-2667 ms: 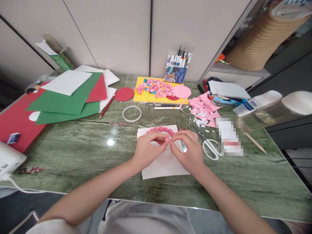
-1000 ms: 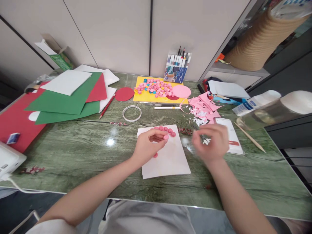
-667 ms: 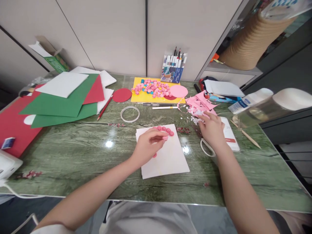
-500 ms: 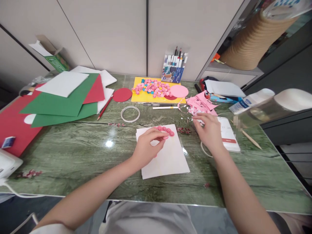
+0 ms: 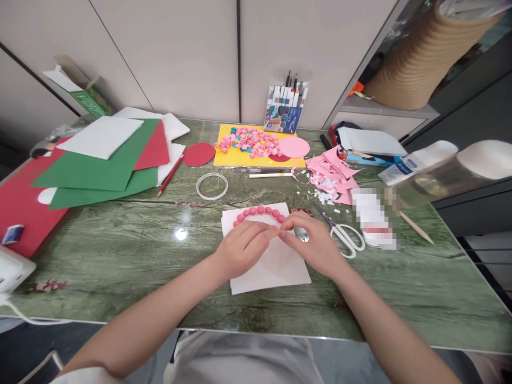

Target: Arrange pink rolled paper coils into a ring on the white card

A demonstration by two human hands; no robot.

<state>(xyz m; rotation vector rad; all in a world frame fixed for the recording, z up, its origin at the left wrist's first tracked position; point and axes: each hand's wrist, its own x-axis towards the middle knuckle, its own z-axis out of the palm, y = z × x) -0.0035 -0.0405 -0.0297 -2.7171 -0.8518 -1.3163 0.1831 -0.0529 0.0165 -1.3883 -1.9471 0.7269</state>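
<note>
A white sheet of paper (image 5: pixel 276 272) lies on the green table in front of me, with an arc of small pink paper rolls (image 5: pixel 258 212) stuck along its top edge. My left hand (image 5: pixel 240 248) and my right hand (image 5: pixel 314 242) meet over the sheet, fingertips pinched together just below the right end of the arc. What they pinch is too small to make out. White-handled scissors (image 5: pixel 342 232) lie right of my right hand.
A yellow card (image 5: pixel 226 157) with several pink rolls, a pink disc (image 5: pixel 294 147), a red disc (image 5: pixel 199 154), a tape ring (image 5: pixel 212 185), pink scraps (image 5: pixel 332 173), a marker set (image 5: pixel 285 104), green and red sheets (image 5: pixel 96 170), a pencil (image 5: pixel 170 176) and a wooden stick (image 5: pixel 416 226) lie around.
My right hand went out to the pink scraps on the right and has come back to meet my left hand over the white sheet. The left hand stayed over the sheet.
</note>
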